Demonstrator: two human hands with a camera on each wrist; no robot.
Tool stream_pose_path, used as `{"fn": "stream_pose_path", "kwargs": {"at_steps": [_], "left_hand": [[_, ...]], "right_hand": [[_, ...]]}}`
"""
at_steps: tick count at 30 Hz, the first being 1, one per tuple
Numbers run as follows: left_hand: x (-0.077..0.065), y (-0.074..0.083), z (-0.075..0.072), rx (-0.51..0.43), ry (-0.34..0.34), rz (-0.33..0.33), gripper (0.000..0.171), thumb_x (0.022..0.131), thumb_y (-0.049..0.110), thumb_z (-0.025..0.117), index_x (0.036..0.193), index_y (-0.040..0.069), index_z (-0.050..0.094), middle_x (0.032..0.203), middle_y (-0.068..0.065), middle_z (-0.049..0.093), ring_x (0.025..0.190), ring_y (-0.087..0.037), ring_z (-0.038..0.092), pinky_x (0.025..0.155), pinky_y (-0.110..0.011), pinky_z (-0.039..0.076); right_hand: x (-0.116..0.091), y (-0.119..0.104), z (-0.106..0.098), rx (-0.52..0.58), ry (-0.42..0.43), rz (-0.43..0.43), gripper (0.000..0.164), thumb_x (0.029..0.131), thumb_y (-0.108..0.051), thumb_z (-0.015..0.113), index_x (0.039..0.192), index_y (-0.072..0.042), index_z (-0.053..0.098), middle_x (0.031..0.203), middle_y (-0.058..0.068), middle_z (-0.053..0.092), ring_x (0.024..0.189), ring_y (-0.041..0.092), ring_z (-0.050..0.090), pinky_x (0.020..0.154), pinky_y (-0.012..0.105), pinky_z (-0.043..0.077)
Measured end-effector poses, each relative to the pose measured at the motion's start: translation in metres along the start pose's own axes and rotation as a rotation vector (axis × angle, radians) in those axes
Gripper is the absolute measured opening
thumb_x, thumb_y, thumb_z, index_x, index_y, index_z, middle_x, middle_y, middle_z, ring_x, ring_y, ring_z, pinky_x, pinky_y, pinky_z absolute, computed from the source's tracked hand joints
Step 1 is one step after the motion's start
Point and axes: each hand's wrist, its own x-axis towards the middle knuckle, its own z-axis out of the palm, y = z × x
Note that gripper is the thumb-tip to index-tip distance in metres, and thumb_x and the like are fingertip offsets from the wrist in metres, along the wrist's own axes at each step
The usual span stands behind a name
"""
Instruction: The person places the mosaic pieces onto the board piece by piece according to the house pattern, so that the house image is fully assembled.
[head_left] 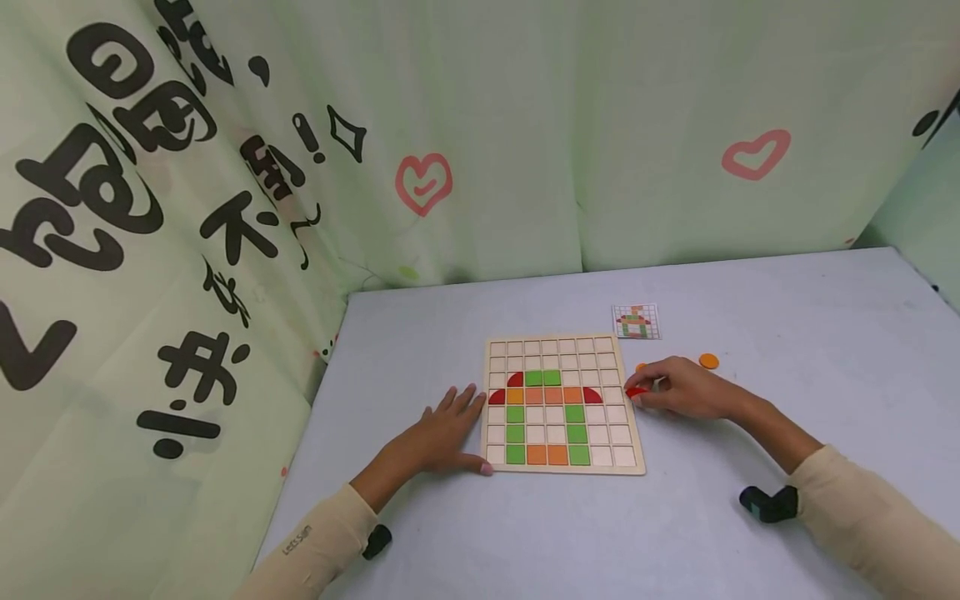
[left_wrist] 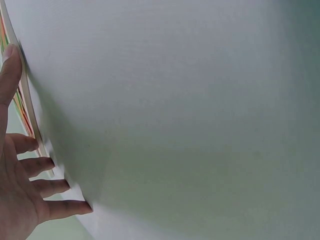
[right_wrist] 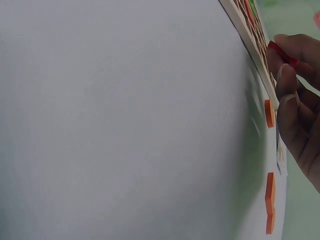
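Observation:
A square wooden grid board (head_left: 603,454) lies on the table, with green, orange and dark red pieces set in some of its cells. My left hand (head_left: 442,435) rests with spread fingers along the board's left edge, thumb at its lower left corner. Just off the board's right edge, my right hand (head_left: 684,387) pinches a small red piece (head_left: 637,391) between thumb and fingertips. The right wrist view also has this red piece (right_wrist: 283,54) in the pinch, beside the board's rim. Fingers cover part of the piece, so its full outline is hidden.
Behind the board's upper right corner lies a small printed card (head_left: 636,322) with a coloured grid picture. A round orange piece (head_left: 708,361) lies beyond the right hand, and another orange piece (head_left: 641,367) is partly hidden by it. A printed curtain (head_left: 510,150) hangs behind the table.

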Motion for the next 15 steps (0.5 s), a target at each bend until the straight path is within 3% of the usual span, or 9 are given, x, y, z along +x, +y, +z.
{"fn": "stream_pose_path", "kwargs": {"at_steps": [4, 15], "left_hand": [[0.0, 0.0, 0.0, 0.002, 0.002, 0.002, 0.114, 0.074, 0.069, 0.075, 0.161, 0.017, 0.022, 0.169, -0.008, 0.017, 0.155, -0.04, 0.015, 0.109, -0.07, 0.033], [0.0, 0.0, -0.001, -0.008, -0.001, -0.003, 0.115, 0.074, 0.068, 0.076, 0.162, 0.018, 0.021, 0.169, -0.008, 0.017, 0.155, -0.039, 0.015, 0.11, -0.07, 0.033]], "right_hand": [[0.011, -0.006, 0.005, 0.025, 0.046, 0.01, 0.028, 0.09, -0.014, 0.073, 0.117, -0.008, 0.072, 0.093, 0.002, 0.067, 0.053, 0.011, 0.054, 0.053, 0.022, 0.045], [0.041, -0.025, 0.023, 0.045, 0.093, -0.045, 0.031, 0.09, -0.009, 0.07, 0.12, -0.001, 0.07, 0.098, 0.007, 0.069, 0.073, 0.015, 0.055, 0.058, 0.021, 0.047]]}}
